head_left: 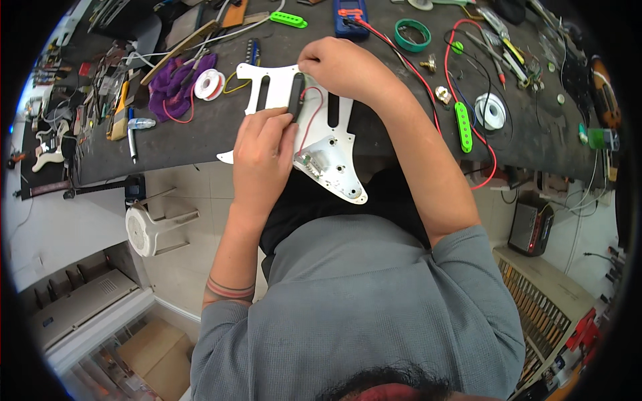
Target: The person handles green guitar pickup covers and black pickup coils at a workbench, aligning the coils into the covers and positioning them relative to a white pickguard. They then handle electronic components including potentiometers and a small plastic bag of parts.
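Note:
A white guitar pickguard (334, 144) lies face down at the near edge of the dark workbench (200, 127), overhanging it, with small electronic parts and a red wire on its back. A black pickup (295, 93) sits in its middle slot. My left hand (262, 157) rests on the pickguard, its fingertips pressing the pickup's lower end. At the pickup's upper end, the fingers of my right hand (341, 67) pinch it.
A solder spool (209, 85) and purple cloth (172, 87) lie left of the pickguard. Green pickup covers (463, 125), a green tape ring (412, 35), a multimeter (351, 17) with red leads and a white spool (491, 110) lie right and behind. Tools crowd the left end.

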### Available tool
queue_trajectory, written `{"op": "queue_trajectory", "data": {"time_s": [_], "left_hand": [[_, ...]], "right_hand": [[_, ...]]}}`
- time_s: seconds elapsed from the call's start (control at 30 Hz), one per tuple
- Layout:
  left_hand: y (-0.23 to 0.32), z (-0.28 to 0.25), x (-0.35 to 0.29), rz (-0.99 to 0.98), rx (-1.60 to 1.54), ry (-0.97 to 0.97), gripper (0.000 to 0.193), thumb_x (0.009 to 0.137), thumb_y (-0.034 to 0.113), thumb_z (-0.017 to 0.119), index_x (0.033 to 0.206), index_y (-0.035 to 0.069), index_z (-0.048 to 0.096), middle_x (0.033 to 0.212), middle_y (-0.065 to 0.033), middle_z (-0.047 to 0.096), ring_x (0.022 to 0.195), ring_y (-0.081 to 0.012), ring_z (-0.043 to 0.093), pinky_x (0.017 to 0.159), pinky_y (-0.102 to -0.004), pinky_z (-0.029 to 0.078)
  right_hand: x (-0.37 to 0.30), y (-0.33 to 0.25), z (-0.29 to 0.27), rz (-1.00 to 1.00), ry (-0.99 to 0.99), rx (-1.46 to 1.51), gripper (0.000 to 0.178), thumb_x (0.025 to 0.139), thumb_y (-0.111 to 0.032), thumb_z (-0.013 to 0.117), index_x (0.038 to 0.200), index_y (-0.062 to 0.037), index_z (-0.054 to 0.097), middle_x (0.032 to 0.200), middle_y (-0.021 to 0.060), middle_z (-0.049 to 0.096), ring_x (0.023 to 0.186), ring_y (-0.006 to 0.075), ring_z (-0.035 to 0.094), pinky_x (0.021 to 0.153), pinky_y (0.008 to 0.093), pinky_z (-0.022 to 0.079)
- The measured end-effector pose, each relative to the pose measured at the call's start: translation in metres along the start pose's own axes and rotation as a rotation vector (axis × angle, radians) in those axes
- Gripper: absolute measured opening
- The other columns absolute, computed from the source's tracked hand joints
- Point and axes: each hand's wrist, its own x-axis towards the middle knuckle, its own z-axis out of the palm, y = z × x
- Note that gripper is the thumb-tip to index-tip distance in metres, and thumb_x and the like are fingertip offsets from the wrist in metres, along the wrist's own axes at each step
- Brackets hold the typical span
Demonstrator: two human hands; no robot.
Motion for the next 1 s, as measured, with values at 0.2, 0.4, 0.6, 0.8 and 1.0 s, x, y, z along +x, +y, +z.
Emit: {"op": "queue_trajectory", "data": {"time_s": [0.2,0.4,0.6,0.8,1.0], "left_hand": [[-0.018,-0.027,0.027,-0.115,-0.13,0.048,0.022,0.093,-0.005,0.072,0.114,-0.001,0.076,0.1,-0.0153,0.077,0.083,-0.0332,0.074,0.081,-0.0409,0.059],[-0.108,-0.021,0.137,-0.346,0.106,-0.248,0.039,0.097,0.028,0.078,0.124,0.0,0.078,0.111,-0.0178,0.082,0.102,-0.0305,0.079,0.094,-0.0397,0.059],[-0.122,0.004,0.183,-0.42,0.254,-0.627,0.041,0.092,0.029,0.08,0.118,-0.003,0.079,0.107,-0.0217,0.082,0.101,-0.0336,0.079,0.094,-0.0421,0.06],[-0.144,0.017,0.175,-0.372,0.144,-0.429,0.038,0.092,0.024,0.078,0.119,-0.003,0.079,0.099,-0.0226,0.08,0.095,-0.0321,0.078,0.087,-0.0395,0.059],[-0.155,0.015,0.161,-0.329,-0.233,0.042,0.032,0.1,0.02,0.07,0.123,-0.002,0.078,0.106,-0.0191,0.079,0.098,-0.0285,0.077,0.091,-0.038,0.058]], "right_hand": [[0.0,0.006,0.002,-0.061,0.069,-0.14,0.024,0.105,-0.023,0.065,0.116,-0.0047,0.076,0.101,0.017,0.077,0.095,0.036,0.074,0.087,0.0448,0.057],[-0.002,-0.003,-0.003,-0.094,0.002,-0.146,0.022,0.108,-0.011,0.057,0.123,-0.0073,0.074,0.122,0.0124,0.07,0.115,0.0335,0.068,0.1,0.0434,0.054],[-0.008,0.006,0.003,-0.172,0.107,-0.074,0.028,0.106,-0.003,0.051,0.122,-0.0048,0.074,0.121,0.016,0.071,0.127,0.037,0.062,0.112,0.046,0.05],[-0.008,0.006,0.009,-0.222,0.152,0.008,0.028,0.105,0.0,0.051,0.121,-0.0021,0.074,0.121,0.0157,0.071,0.128,0.036,0.061,0.112,0.0449,0.049],[-0.01,0.005,0.01,-0.21,0.163,0.001,0.026,0.105,0.0,0.052,0.116,-0.0014,0.075,0.118,0.0146,0.07,0.122,0.0351,0.062,0.109,0.0445,0.05]]}}
